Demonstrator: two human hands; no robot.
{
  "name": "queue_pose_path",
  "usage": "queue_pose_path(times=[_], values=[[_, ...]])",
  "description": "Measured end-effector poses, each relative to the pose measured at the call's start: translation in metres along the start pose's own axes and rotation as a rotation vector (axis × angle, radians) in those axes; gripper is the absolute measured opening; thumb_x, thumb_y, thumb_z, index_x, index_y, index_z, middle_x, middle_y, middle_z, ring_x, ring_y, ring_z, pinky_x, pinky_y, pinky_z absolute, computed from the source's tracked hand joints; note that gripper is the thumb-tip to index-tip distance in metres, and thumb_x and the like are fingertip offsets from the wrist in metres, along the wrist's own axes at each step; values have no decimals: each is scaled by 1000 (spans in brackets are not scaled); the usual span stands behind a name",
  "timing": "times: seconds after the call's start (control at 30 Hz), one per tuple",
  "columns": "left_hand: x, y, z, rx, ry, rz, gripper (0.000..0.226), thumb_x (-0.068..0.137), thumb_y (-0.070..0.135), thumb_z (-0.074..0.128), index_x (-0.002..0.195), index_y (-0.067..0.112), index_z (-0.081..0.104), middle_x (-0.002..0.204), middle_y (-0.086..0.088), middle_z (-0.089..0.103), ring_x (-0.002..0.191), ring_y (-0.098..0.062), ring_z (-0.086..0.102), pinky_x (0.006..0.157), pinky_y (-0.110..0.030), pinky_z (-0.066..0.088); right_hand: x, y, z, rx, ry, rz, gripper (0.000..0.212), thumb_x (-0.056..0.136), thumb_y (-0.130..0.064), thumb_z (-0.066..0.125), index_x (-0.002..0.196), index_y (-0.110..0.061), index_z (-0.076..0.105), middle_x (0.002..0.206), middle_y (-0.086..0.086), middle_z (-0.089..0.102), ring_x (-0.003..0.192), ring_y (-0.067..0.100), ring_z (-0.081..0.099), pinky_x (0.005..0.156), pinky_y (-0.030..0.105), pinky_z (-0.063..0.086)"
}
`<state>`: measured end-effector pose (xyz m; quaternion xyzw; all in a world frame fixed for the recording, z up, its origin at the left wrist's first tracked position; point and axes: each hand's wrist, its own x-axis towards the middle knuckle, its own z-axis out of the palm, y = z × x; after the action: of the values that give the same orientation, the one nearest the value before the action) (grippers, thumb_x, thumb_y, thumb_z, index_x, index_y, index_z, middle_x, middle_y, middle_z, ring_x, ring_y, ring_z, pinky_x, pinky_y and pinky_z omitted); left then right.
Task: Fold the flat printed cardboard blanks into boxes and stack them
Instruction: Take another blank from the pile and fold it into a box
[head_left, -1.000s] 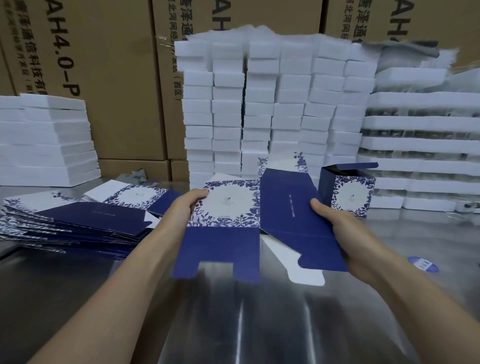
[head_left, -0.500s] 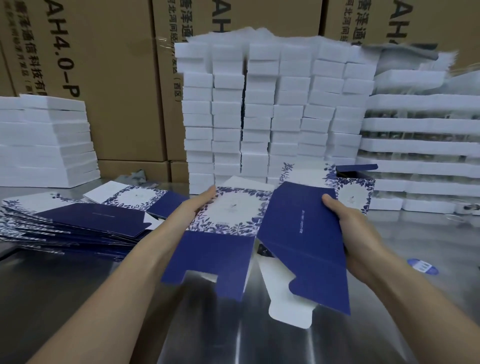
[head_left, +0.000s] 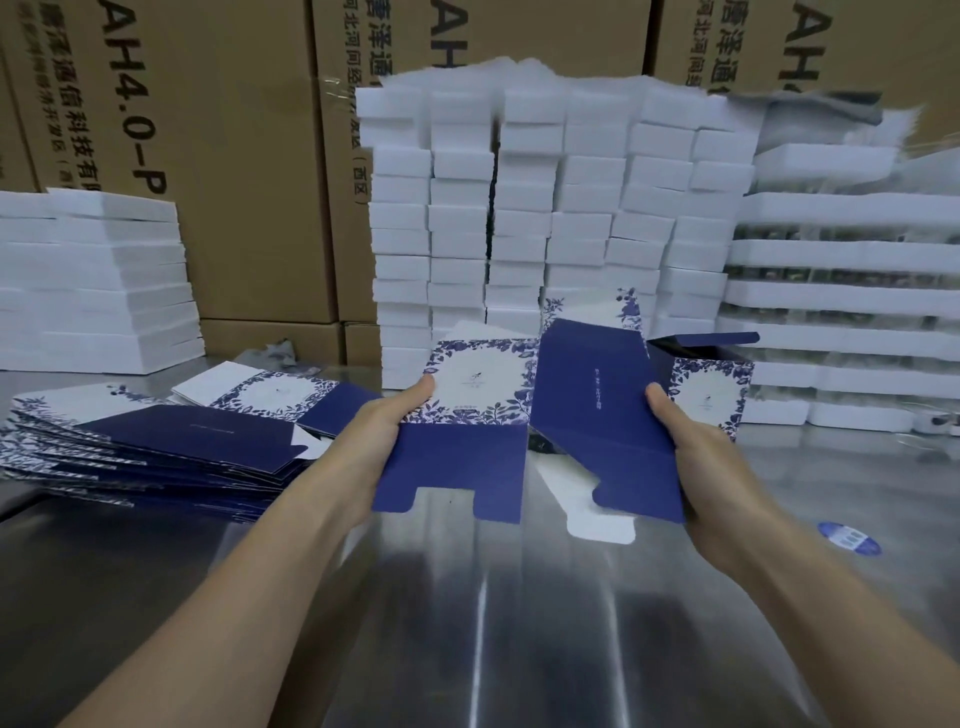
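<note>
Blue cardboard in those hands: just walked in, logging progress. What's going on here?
A person holds a printed cardboard blank over the steel table, the left hand gripping its floral panel, the right hand its navy panel. It is opened partway, bottom flaps not yet folded. A pile of flat blanks lies at the left, and one folded box stands behind the right hand.

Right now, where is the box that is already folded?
In the head view, the folded box stands on the steel table, right of centre, just behind the right hand and in front of the stacked white trays.
</note>
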<state>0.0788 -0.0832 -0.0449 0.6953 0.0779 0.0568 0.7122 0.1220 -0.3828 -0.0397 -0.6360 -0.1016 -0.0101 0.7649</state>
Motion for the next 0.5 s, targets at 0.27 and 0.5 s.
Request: queue_pose_path(times=[0.27, 0.5], values=[[10, 16, 6, -167, 110, -16, 38, 101, 45, 65, 115, 12, 78, 86, -5, 81, 61, -8, 76, 51, -18, 57, -3, -4, -1, 18, -215, 40, 28, 92, -43, 70, 100, -22, 86, 111, 11, 81, 82, 26, 81, 59, 34, 63], [-1, 4, -10, -228, 139, 99, 54, 114, 32, 42, 160, 4, 36, 166, -14, 39, 153, -22, 38, 110, -26, 38, -10, -3, -2, -58, -191, 115, 73, 80, -60, 82, 121, 0, 72, 106, 18, 55, 95, 37, 45, 86, 46, 33]])
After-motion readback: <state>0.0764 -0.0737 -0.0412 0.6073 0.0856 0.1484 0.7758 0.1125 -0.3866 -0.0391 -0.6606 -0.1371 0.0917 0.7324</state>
